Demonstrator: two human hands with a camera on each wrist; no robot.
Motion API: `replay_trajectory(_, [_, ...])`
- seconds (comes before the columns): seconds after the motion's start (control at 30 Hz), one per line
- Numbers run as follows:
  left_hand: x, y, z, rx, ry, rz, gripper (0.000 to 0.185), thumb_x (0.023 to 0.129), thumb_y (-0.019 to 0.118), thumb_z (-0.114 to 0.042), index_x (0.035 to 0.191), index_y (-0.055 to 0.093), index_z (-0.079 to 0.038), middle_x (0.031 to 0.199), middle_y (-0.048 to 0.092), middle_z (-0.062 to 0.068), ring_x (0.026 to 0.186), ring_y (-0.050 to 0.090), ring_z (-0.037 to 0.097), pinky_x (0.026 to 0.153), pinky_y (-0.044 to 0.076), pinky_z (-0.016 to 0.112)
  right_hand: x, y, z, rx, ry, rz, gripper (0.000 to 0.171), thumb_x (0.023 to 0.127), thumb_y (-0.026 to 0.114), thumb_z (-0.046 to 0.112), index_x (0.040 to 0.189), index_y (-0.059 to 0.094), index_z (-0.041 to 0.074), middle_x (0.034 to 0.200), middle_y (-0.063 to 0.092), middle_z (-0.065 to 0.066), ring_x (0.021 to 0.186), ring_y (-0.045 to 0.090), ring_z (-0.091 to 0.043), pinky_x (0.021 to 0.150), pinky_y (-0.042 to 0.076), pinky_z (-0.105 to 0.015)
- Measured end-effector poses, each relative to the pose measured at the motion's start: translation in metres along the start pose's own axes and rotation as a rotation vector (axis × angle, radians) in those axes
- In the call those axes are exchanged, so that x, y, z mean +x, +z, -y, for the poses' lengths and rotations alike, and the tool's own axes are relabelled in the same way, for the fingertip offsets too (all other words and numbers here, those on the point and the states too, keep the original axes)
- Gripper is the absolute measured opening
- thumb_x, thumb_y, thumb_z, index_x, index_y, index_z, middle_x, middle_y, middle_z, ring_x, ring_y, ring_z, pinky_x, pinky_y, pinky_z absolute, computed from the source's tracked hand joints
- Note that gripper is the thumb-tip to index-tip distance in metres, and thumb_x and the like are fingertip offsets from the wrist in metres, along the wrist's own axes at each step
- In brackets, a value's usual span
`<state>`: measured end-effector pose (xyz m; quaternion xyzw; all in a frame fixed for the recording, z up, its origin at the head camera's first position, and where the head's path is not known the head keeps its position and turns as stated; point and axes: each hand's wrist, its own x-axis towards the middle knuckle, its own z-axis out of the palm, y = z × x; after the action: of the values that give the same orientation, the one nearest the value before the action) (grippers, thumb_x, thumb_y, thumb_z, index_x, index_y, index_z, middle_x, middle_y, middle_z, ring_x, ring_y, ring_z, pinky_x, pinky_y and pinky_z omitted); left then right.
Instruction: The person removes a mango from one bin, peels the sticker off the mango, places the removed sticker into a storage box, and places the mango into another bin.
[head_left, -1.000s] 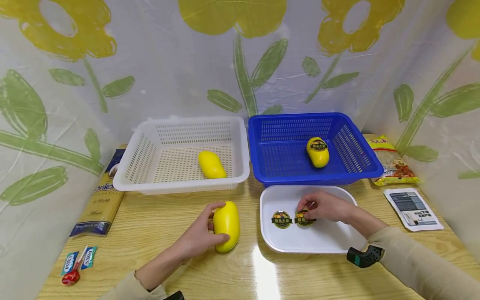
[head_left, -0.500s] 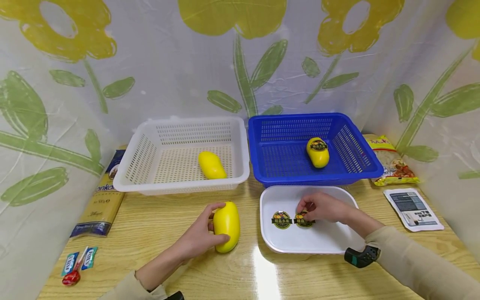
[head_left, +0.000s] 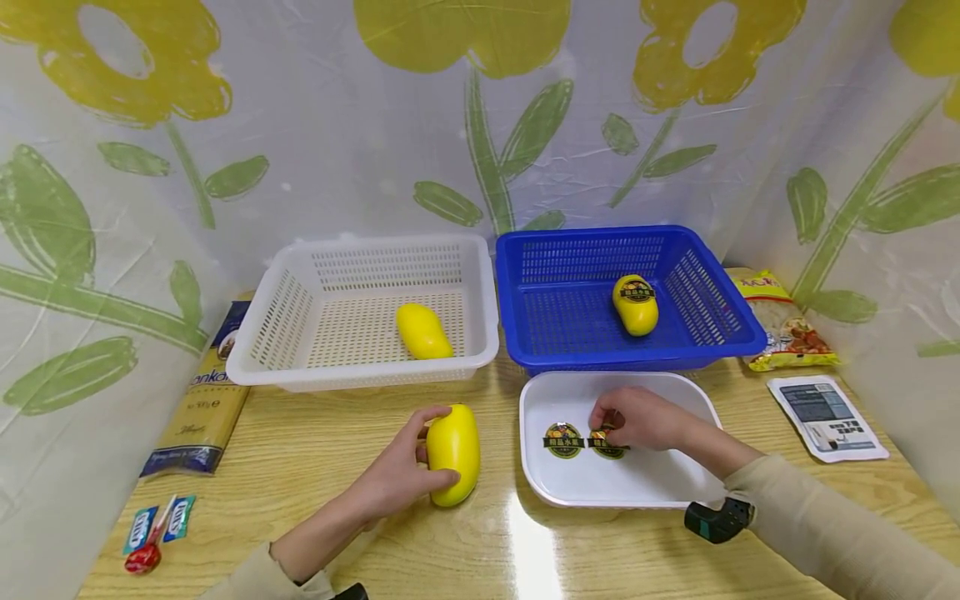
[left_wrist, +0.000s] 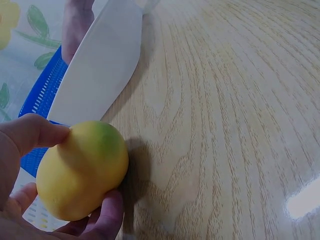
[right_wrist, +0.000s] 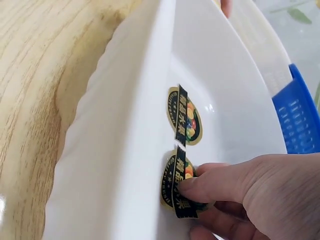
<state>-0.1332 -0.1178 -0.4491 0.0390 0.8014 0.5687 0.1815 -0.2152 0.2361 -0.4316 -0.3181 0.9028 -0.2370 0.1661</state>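
Right hand (head_left: 641, 419): your fingers (right_wrist: 215, 182) pinch the right sticker, thumb on its printed face, the others curled beyond it and partly hidden.
Right sticker (right_wrist: 171, 180): round, dark band across the middle; partly covered by your thumb and fingers, its left and lower parts showing in the head view.
Left sticker (head_left: 562, 440): same pattern, flat and untouched, just beside the right one, a thin gap between the bands.
Left hand (head_left: 401, 467): your fingers curl round the held mango, thumb at the near end, the others at the far end.
Held mango (head_left: 454, 454): yellow, a green patch in the left wrist view; on the counter (head_left: 405, 550), left of the white tray.
White tray (head_left: 570, 483): shallow, beneath your right hand, both stickers inside.
Blue basket (head_left: 562, 308): just behind the tray; one mango with a sticker (head_left: 636, 307) inside.
White basket (head_left: 352, 321): left of the blue one; one plain mango (head_left: 423, 331) inside.
Left edge: gold-and-blue packet (head_left: 198, 408), red lollipop (head_left: 142, 557), two small blue wrappers (head_left: 140, 529).
Right edge: yellow-trimmed food bag (head_left: 783, 321), flat white packet (head_left: 827, 419).
Backdrop: flower-printed curtain (head_left: 360, 125).
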Motion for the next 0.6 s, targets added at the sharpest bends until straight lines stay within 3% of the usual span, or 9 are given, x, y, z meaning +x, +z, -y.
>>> replay_trajectory(0.33, [0.001, 0.001, 0.000, -0.010, -0.004, 0.004, 0.080, 0.078, 0.079, -0.009, 0.145, 0.037, -0.018, 0.132, 0.042, 0.020, 0.098, 0.056, 0.027, 0.068, 0.054, 0.034, -0.009, -0.002, 0.007, -0.093, -0.019, -0.066, 0.019, 0.071, 0.075, 0.000, 0.084, 0.070, 0.013, 0.080, 0.056, 0.006, 0.075, 0.046, -0.006, 0.067, 0.043, -0.024])
replay_trajectory(0.6, [0.001, 0.000, 0.000, -0.005, 0.003, 0.005, 0.079, 0.078, 0.079, -0.008, 0.145, 0.037, -0.017, 0.130, 0.043, 0.020, 0.096, 0.054, 0.027, 0.068, 0.053, 0.034, -0.013, -0.011, 0.009, 0.111, 0.059, 0.048, 0.008, 0.084, 0.069, 0.007, 0.091, 0.072, 0.009, 0.079, 0.064, 0.008, 0.071, 0.054, -0.005, 0.065, 0.048, -0.021])
